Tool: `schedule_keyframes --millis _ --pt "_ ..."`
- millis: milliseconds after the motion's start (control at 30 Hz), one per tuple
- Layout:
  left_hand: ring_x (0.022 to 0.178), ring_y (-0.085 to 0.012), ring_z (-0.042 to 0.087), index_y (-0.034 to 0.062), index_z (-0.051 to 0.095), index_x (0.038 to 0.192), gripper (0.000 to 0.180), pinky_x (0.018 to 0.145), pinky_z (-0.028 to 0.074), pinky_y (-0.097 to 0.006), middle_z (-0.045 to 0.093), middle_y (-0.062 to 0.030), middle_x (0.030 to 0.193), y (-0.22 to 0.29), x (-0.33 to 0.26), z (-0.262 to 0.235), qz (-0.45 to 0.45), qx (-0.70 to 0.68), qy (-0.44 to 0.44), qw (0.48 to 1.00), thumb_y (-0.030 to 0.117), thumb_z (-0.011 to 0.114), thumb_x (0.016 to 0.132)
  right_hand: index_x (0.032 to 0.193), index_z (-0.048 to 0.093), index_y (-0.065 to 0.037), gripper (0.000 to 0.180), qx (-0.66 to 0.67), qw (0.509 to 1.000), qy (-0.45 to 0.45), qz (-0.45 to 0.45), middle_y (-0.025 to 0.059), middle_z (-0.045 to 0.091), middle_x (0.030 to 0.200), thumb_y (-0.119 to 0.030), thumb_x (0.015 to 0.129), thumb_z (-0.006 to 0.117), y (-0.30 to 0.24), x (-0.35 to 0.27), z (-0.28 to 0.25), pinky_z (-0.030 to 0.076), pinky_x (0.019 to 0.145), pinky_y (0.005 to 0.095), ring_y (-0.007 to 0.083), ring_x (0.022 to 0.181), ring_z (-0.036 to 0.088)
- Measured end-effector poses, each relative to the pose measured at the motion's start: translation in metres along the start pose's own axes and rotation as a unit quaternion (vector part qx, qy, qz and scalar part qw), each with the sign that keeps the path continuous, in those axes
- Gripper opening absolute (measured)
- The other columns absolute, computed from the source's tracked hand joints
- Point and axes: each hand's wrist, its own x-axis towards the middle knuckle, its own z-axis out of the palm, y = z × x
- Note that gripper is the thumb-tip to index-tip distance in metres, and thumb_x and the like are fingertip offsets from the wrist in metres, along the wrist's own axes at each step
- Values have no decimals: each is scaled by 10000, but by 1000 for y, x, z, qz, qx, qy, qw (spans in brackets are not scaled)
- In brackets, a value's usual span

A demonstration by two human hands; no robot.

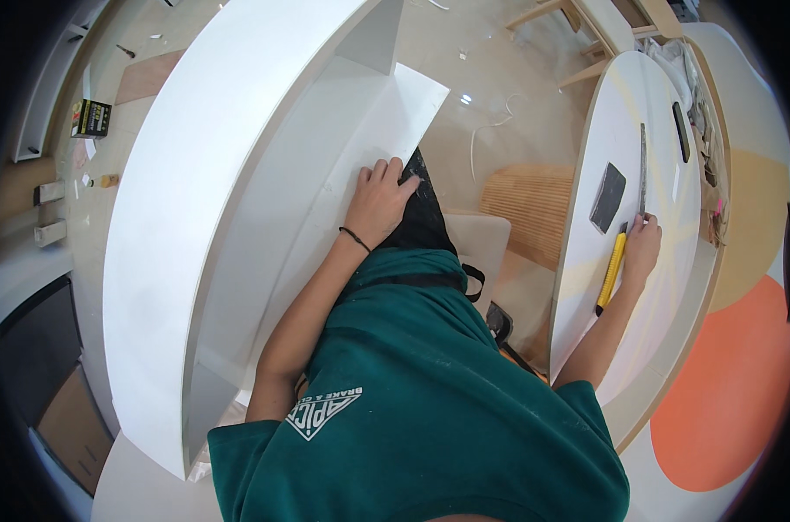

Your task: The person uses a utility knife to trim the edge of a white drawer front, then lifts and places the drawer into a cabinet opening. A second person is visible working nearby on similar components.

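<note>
My left hand (380, 202), with a dark cord on its wrist, rests at the edge of the white inner panel (343, 165) of a big white curved furniture piece (164, 235). Its fingers are loosely bent and apart, beside my black trouser leg (425, 213). Over the white oval tabletop (586, 261) on the right, my right hand (643, 248) has its fingertips closed on the near end of a thin grey metal ruler (643, 165). A yellow utility knife (613, 271) lies just left of that hand. Farther left and up is a dark grey rectangular pad (608, 198).
A slim black object (681, 132) lies by the tabletop's far right rim, near clear plastic wrapping (669, 61). Past the table are a slatted wooden panel (525, 209), a beige chair (477, 235) and a white cord (475, 143). A black box (90, 119) stands at far left.
</note>
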Motion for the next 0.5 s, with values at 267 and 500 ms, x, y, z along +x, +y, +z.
schedule_keyframes --millis 267,500 --pt "1077 -245 538 193 680 1293 394 901 401 -411 588 -55 1166 -3 3 -1 51 -68 80 993 136 661 904 1222 562 33 307 63 993 94 -37 226 639 1146 -197 1079 419 2 17 -34 528 854 478 365 965 668" --pt "1233 -304 499 136 637 1297 394 1031 358 -504 540 -142 1326 -3 -2 6 -47 -9 114 992 187 653 907 1245 447 -31 354 589 802 -91 32 48 544 854 -302 1054 568 -143 -69 -89 431 452 230 90 587 524"
